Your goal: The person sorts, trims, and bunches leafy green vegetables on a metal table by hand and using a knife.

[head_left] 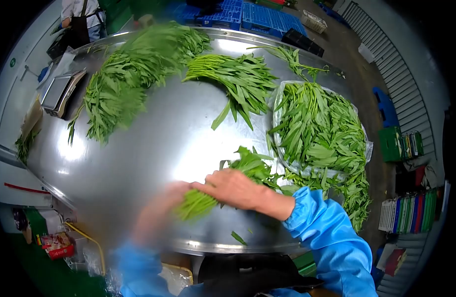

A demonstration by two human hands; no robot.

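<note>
A bunch of water spinach (196, 205) lies low over the near part of the steel table (154, 148), its pale cut stems pointing left and its leaves to the right. My right hand (233, 188) is closed around the bunch from above. My left hand (166, 198) is at the stem end, close to the right fingertips; motion smears its fingers, so its grip cannot be made out. To the right, more water spinach (322, 123) fills a container lined with clear plastic (276, 111) and spills over its near side.
Across the table lie a neat bunch (233, 74), a long pile of greens (134, 74) and loose sprigs (292, 59). A metal device, perhaps a scale (62, 91), stands at left. Blue crates (267, 20) are beyond the far edge. Another person (84, 20) stands at back left.
</note>
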